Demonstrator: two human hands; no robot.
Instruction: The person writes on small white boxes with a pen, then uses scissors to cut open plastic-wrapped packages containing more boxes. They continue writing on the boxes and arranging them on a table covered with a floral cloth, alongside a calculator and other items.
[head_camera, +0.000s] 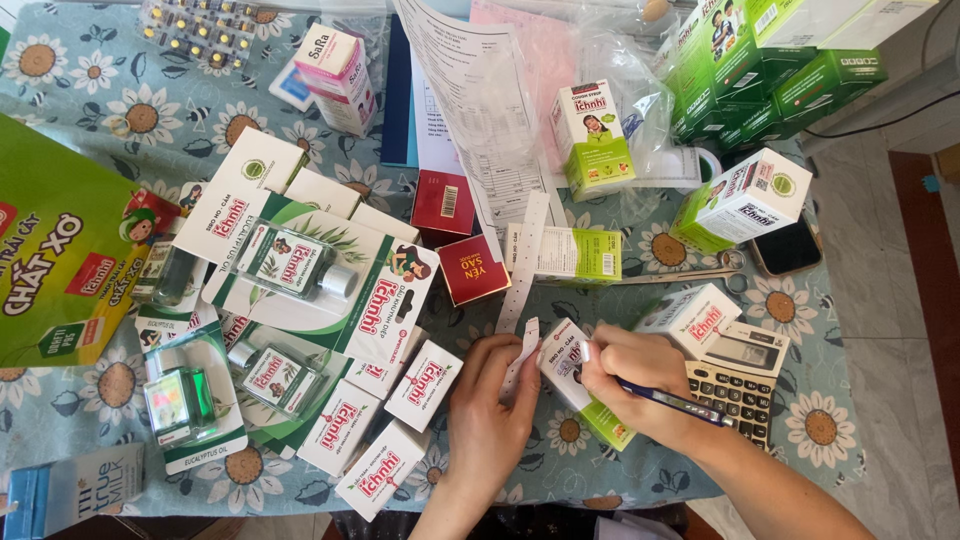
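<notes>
Calculator (738, 380), phone (787, 248), scissors (690, 273), red boxes (472, 268), blister packs (200, 30)

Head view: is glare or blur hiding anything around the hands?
Head view: even daylight, soft shadows; the left hand and right hand are sharp, as is the small white-and-green carton between them; glare whitens the clear plastic bag at top and the blister-packed oil bottle; edges bend slightly from lens distortion.

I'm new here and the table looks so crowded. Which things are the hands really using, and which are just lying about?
In use:
left hand holding white label strip
right hand with blue pen on small green-and-white box

Lying about:
calculator
scissors
phone
two red boxes
blister packs
</notes>
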